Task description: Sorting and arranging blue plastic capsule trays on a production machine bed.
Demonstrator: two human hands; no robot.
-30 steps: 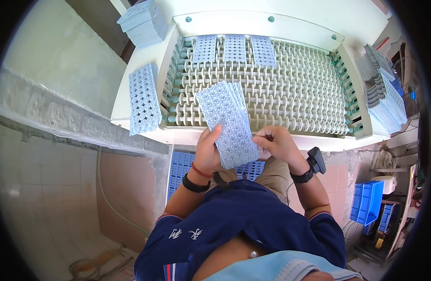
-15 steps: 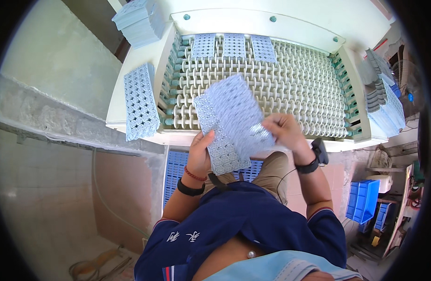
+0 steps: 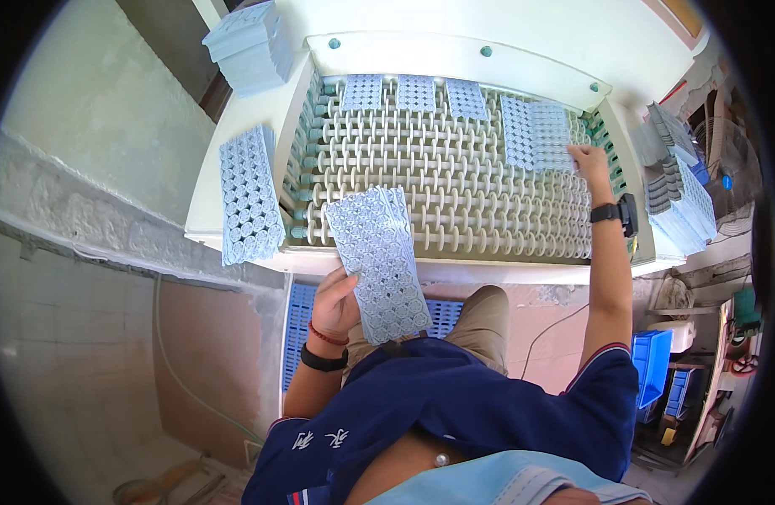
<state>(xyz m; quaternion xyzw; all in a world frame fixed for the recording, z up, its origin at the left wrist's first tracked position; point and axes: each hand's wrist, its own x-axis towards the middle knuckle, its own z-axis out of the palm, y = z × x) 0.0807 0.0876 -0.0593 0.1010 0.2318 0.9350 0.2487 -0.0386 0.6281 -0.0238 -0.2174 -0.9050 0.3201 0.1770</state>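
Observation:
My left hand (image 3: 337, 301) is closed on the lower left edge of a small stack of light blue panels (image 3: 379, 261), patterned with rows of round pieces like circuit board panels. The stack tilts in front of the near edge of a roller conveyor (image 3: 455, 202). Over the conveyor's far right, my right hand (image 3: 589, 162) pinches the near right corner of a light blue panel (image 3: 549, 135). It lies on or just above the wheels; whether it is one wide panel or two side by side, I cannot tell. Three panels (image 3: 416, 93) lie in a row along the conveyor's far side.
A tall panel stack (image 3: 251, 50) stands on the machine's far left ledge, with a lower stack (image 3: 251, 195) nearer. More panels (image 3: 678, 189) lean at the right end. Blue bins (image 3: 652, 366) stand at lower right. Blue slatted plastic (image 3: 299, 324) shows below the machine.
My right hand has moved from the stack to the conveyor's far right, carrying a panel. The stack in my left hand has shifted slightly left and toward me. The view has shifted slightly.

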